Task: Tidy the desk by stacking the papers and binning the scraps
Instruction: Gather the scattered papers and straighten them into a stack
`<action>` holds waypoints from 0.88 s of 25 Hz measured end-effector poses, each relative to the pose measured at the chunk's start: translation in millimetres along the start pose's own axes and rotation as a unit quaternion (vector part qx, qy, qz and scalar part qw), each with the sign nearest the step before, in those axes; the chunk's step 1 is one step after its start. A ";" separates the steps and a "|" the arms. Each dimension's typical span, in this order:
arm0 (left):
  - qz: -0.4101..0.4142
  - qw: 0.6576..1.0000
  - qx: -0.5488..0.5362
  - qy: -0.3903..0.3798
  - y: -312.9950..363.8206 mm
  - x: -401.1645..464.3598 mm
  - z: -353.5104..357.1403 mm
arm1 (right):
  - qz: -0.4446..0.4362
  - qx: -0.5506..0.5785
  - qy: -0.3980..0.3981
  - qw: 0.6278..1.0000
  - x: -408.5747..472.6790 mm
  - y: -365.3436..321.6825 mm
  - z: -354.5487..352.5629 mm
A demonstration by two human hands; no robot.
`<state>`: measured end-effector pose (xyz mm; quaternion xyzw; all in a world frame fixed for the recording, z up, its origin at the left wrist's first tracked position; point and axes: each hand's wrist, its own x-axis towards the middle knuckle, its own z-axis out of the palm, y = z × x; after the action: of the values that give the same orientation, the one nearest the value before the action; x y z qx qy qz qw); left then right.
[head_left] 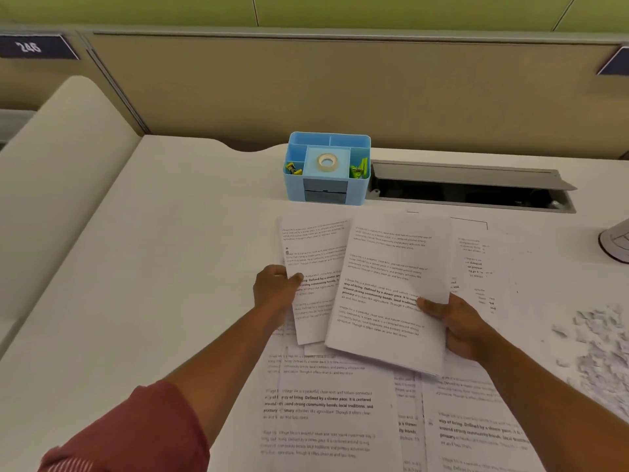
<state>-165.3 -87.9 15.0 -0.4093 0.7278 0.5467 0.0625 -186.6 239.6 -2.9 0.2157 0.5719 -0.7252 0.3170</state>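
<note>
Two sheets pinched above spread papers: left hand on sheet, right hand on page; scraps rightward.

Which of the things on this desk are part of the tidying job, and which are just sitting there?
Part of the job:
- sheet in the left hand, at
- sheet in the right hand, at
- loose printed sheets still on the desk
- paper scraps

Just lying about:
- blue desk organiser
- tape roll in it
- open cable tray
</note>
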 end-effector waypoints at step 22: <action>0.079 0.991 0.106 0.026 -7.2 22.3 -20.1 | 0.007 0.022 0.027 0.999 4.4 0.8 3.1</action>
<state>-168.0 -117.2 5.6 -0.3556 0.8131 0.4588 0.0438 -189.0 235.6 -5.7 0.2457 0.5626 -0.7295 0.3014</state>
